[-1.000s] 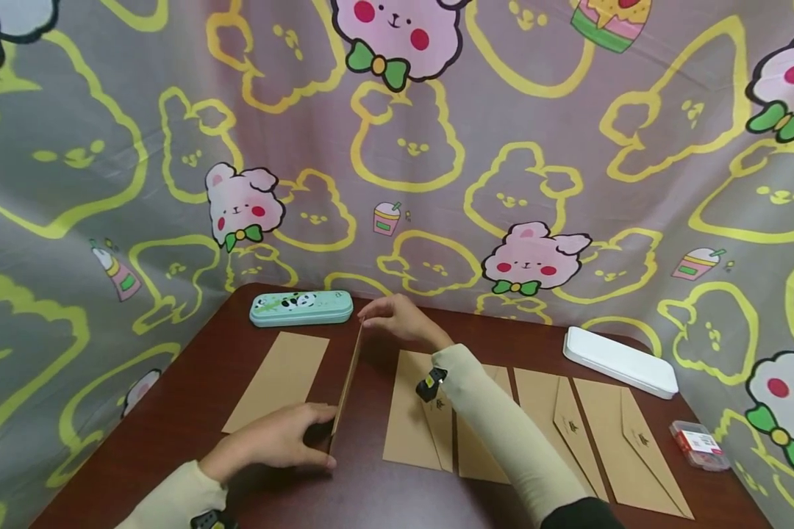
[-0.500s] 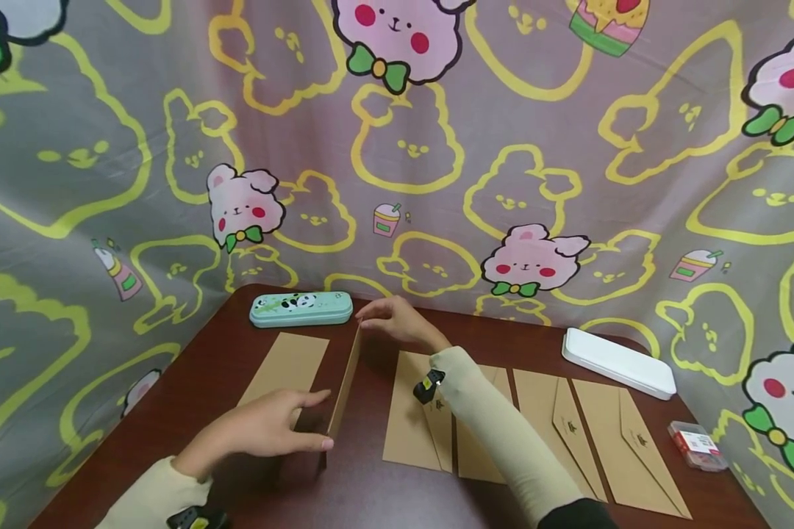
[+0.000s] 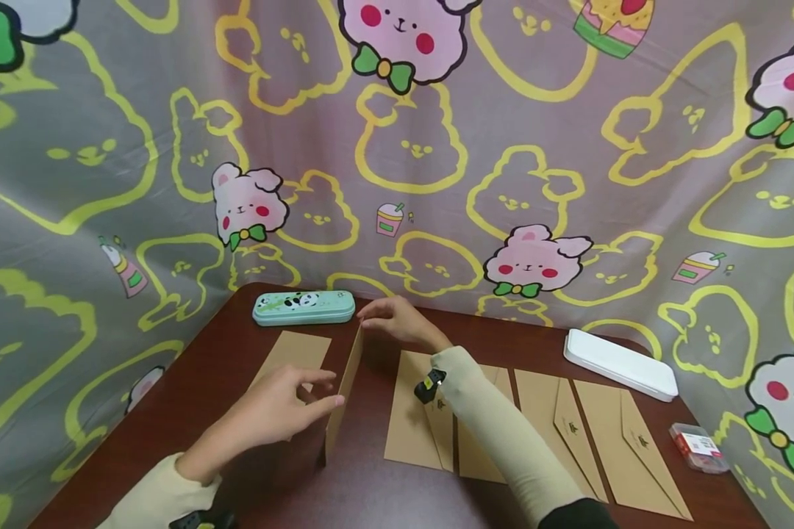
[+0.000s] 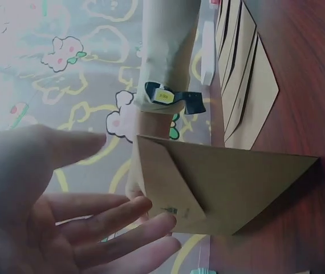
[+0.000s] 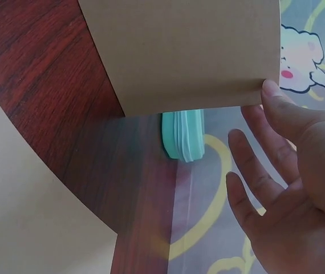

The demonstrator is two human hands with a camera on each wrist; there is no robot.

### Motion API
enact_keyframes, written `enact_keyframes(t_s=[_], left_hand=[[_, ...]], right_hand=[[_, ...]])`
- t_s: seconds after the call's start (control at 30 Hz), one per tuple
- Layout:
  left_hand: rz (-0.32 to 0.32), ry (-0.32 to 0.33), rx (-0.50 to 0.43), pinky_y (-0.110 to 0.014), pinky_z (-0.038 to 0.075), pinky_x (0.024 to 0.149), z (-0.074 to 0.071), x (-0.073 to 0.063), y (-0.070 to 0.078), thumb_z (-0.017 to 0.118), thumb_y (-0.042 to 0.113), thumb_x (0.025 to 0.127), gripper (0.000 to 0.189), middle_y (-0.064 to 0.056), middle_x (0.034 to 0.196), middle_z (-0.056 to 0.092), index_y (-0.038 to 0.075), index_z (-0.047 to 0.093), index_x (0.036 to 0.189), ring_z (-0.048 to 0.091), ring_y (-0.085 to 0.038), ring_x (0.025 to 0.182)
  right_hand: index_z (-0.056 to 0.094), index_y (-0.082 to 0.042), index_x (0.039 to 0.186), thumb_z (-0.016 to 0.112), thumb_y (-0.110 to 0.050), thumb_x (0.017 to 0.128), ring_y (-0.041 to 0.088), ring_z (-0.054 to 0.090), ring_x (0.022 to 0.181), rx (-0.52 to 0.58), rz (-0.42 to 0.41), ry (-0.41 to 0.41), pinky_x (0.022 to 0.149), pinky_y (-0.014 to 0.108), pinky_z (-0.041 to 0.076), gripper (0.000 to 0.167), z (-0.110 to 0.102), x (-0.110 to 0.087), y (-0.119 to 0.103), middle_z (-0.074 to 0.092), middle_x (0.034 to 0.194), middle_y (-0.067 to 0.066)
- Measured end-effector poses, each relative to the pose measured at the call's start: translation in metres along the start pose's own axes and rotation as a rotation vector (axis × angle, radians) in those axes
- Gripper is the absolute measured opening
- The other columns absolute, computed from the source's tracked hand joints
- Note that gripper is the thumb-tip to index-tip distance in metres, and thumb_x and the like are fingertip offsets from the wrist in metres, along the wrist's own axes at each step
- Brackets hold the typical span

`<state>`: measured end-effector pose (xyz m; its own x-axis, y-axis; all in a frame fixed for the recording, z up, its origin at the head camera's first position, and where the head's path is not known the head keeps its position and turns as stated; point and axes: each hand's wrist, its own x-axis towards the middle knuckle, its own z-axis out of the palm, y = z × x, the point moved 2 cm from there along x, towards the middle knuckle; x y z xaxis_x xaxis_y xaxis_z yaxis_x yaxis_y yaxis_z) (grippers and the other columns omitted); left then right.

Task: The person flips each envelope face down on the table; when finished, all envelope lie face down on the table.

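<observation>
A brown paper envelope [image 3: 345,386] stands on its long edge on the table. My right hand [image 3: 400,319] pinches its far upper corner; in the right wrist view the thumb [image 5: 272,91] lies on the envelope's near face. At the envelope's near part is my left hand [image 3: 271,408], thumb and fingers spread apart. The left wrist view has those fingers [image 4: 111,228] fairly straight in front of the flap side; whether they touch the paper I cannot tell. Left of it another envelope [image 3: 302,350] lies flat, partly behind my left hand.
Several flat envelopes [image 3: 410,419] with flaps form a row at the right, partly under my right forearm. A teal panda pencil case [image 3: 304,308] sits at the back left. At the right are a white case [image 3: 618,364] and a small clear box [image 3: 698,447].
My left hand has let go of the envelope's near edge and moved slightly up and away from the table. My right hand keeps its pinch at the far corner.
</observation>
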<state>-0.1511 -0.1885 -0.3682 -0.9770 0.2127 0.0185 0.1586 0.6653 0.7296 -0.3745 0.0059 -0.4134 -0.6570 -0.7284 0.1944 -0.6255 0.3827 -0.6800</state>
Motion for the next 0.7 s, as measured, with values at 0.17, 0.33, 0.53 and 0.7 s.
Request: enact_keyframes(t_s=[0.17, 0.33, 0.53, 0.7], left_hand=[[0.051, 0.053, 0.123, -0.024, 0.045, 0.048, 0.006, 0.004, 0.0, 0.079, 0.037, 0.089, 0.039, 0.007, 0.09, 0.076, 0.008, 0.077, 0.115, 0.058, -0.004, 0.058], [0.094, 0.056, 0.161, -0.022, 0.043, 0.052, 0.009, 0.005, -0.001, 0.08, 0.029, 0.089, 0.029, 0.011, 0.072, 0.071, 0.006, 0.08, 0.106, 0.055, -0.002, 0.058], [0.122, 0.072, 0.156, -0.022, 0.041, 0.05, 0.012, 0.005, -0.001, 0.08, 0.026, 0.088, 0.02, 0.013, 0.061, 0.063, 0.009, 0.082, 0.097, 0.051, 0.0, 0.054], [0.1, 0.06, 0.124, -0.022, 0.039, 0.045, 0.013, 0.006, -0.001, 0.078, 0.02, 0.088, 0.013, 0.012, 0.049, 0.057, 0.014, 0.079, 0.076, 0.051, 0.0, 0.043]], right_hand=[[0.074, -0.015, 0.12, 0.069, -0.023, 0.099, 0.014, 0.07, 0.111, 0.003, -0.012, -0.003, 0.097, 0.032, 0.055, 0.023, 0.002, 0.0, -0.001, 0.077, 0.117, 0.002], [0.074, -0.018, 0.12, 0.069, -0.024, 0.099, 0.013, 0.069, 0.112, 0.013, 0.007, -0.001, 0.098, 0.033, 0.055, 0.022, 0.002, -0.001, -0.003, 0.076, 0.117, 0.0], [0.074, -0.017, 0.118, 0.07, -0.024, 0.098, 0.013, 0.069, 0.11, 0.027, 0.013, 0.006, 0.096, 0.033, 0.055, 0.021, 0.002, 0.0, -0.003, 0.077, 0.115, 0.0], [0.074, -0.017, 0.119, 0.07, -0.022, 0.099, 0.013, 0.069, 0.11, 0.032, 0.007, 0.005, 0.096, 0.034, 0.055, 0.021, 0.002, 0.0, -0.003, 0.076, 0.115, 0.001]])
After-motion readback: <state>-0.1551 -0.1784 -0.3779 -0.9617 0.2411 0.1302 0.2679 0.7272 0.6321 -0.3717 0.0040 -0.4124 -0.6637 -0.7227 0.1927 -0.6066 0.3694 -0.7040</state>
